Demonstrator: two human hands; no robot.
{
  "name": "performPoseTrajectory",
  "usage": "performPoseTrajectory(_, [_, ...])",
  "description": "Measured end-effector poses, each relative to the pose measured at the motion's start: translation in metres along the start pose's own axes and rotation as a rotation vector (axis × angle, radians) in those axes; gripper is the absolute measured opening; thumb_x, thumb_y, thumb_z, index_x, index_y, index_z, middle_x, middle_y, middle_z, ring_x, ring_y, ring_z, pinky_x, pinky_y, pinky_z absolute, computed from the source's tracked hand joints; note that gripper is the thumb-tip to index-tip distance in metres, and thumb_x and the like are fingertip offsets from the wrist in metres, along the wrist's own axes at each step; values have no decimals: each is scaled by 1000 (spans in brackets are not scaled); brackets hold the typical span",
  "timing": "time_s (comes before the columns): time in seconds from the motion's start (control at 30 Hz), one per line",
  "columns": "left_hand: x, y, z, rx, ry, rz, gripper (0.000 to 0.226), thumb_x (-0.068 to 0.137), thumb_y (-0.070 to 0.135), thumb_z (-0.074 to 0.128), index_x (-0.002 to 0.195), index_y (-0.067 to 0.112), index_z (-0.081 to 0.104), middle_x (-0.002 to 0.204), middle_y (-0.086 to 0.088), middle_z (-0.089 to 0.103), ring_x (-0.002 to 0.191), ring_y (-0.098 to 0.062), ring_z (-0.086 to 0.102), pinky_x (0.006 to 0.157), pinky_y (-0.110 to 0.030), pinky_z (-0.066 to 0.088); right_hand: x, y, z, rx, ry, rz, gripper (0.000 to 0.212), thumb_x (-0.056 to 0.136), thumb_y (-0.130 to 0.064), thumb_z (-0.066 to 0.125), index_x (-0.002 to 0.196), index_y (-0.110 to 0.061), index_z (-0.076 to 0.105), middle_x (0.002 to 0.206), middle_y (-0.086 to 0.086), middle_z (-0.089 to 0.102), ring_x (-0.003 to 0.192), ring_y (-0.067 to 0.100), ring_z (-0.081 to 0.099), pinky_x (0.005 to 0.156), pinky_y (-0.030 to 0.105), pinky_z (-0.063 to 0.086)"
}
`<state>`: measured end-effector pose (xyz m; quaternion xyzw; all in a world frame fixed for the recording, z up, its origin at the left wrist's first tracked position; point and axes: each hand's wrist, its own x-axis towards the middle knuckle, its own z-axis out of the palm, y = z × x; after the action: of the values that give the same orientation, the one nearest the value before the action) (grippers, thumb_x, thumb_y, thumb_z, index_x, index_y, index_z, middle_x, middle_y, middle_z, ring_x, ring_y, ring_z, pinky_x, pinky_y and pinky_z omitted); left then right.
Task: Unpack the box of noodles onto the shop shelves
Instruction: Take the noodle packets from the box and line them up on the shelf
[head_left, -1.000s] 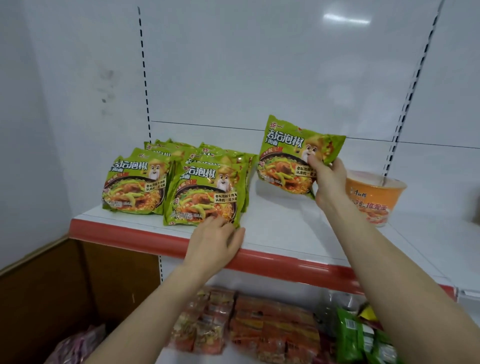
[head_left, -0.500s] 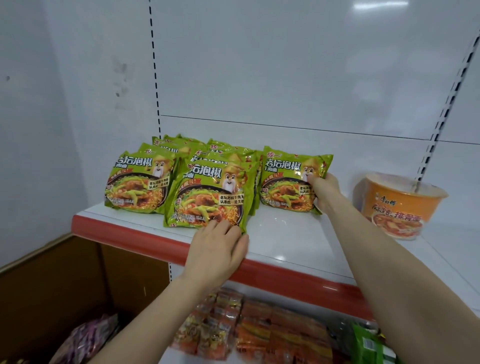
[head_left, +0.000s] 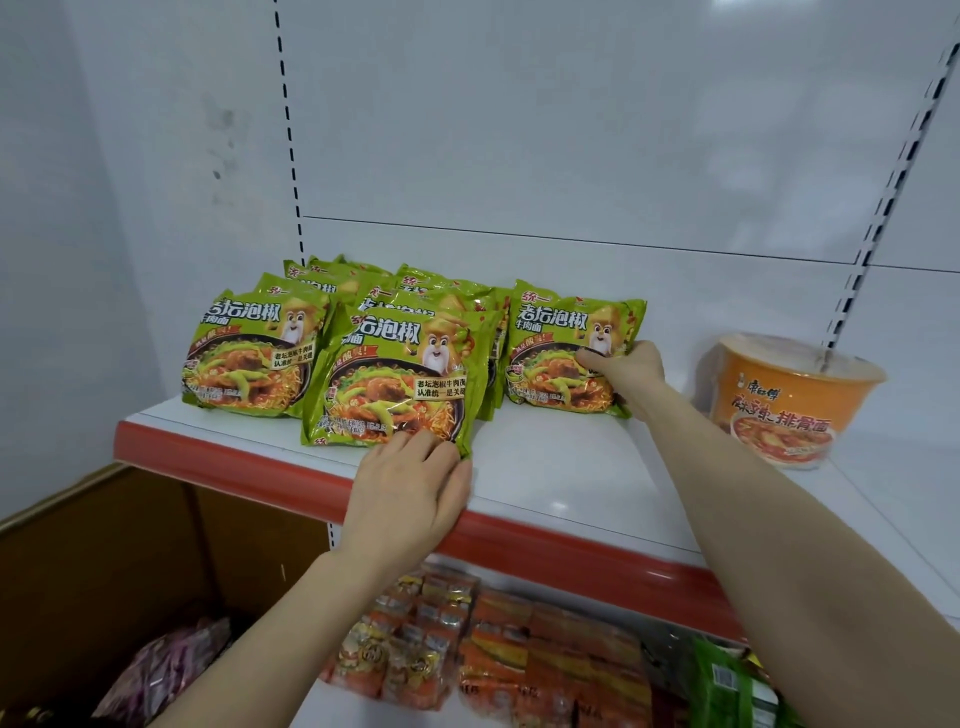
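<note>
Several green noodle packets stand leaning in rows on the white shelf (head_left: 571, 483) with its red front edge. My right hand (head_left: 626, 374) grips the right side of the rightmost green packet (head_left: 558, 348), which stands on the shelf beside the others. My left hand (head_left: 410, 493) lies flat at the shelf edge, fingertips touching the bottom of the front middle packet (head_left: 395, 379). Another front packet (head_left: 249, 358) stands at the left. The cardboard box (head_left: 104, 545) is at the lower left.
An orange cup of noodles (head_left: 784, 405) stands on the shelf to the right of my right hand. Orange and green packets (head_left: 493, 654) lie on the lower shelf. Pink packets (head_left: 166, 670) lie in the box. White back panels rise behind.
My right hand brought the green packet down from the air and stood it on the shelf beside the rows. My left hand stayed at the front packet.
</note>
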<state>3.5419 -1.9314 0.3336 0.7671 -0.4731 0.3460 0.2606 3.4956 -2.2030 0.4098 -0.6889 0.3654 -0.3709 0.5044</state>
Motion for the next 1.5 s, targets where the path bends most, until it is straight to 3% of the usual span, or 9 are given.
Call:
performPoseTrajectory(0.17, [-1,0,1,2,-24,-2,36,91,33,34,72,15,59,69,2,53,62,-20,47,56,-31,35,-3,-1,1,-136,129,-58,65,76,-25,75,123,1,38,126,18,51,115,34,50,90,38,43])
performPoseTrajectory(0.27, [1,0,0,7,-31,-11,37,91,33,34,72,15,60,69,2,53,62,-20,48,57,-31,36,-1,-3,-2,-129,66,-50,67,76,-27,74,125,0,38,127,17,50,116,33,50,94,39,44])
performPoseTrajectory(0.5, [-1,1,0,16,-77,-20,39,93,34,31,76,15,61,73,2,55,65,-21,49,58,-34,38,24,17,9,-67,-101,-47,110,31,-45,91,123,-7,45,121,10,58,111,28,57,94,46,49])
performPoseTrajectory(0.7, [4,3,-7,66,-108,4,41,91,34,31,74,13,62,71,-1,58,64,-25,54,58,-34,44,-24,-10,3,-189,93,12,60,83,-25,67,127,1,35,131,18,48,120,34,48,93,37,42])
performPoseTrajectory(0.83, [6,11,-18,108,-146,21,43,90,36,30,76,11,62,70,-4,59,66,-27,56,61,-34,44,-50,-23,-5,-349,194,-135,39,92,-21,47,123,3,43,128,22,47,118,38,46,95,40,40])
performPoseTrajectory(0.93, [-1,21,-38,136,-95,92,40,91,35,33,75,11,61,70,-3,58,66,-26,55,62,-34,41,-81,-39,-3,-411,175,-343,42,90,-26,38,117,3,52,120,21,53,113,37,49,92,39,40])
performPoseTrajectory(1.2, [-114,11,-97,111,-176,132,37,89,32,40,66,12,62,61,-2,58,58,-25,54,54,-31,42,-214,-47,46,-402,-42,-782,27,92,-16,49,110,0,60,112,16,62,108,27,53,83,24,32])
performPoseTrajectory(1.4, [-236,-25,-106,59,-455,-83,43,88,35,31,67,12,61,62,-4,59,57,-25,57,52,-29,41,-307,22,110,-394,-335,-744,31,91,-16,50,114,4,56,113,18,61,108,30,55,92,32,40])
performPoseTrajectory(1.5, [-299,-37,-98,44,-617,-211,53,89,40,23,77,12,67,72,-6,66,64,-26,61,57,-33,49,-345,84,134,-483,-494,-563,34,94,-19,47,124,-3,49,121,11,57,110,21,53,85,21,35])
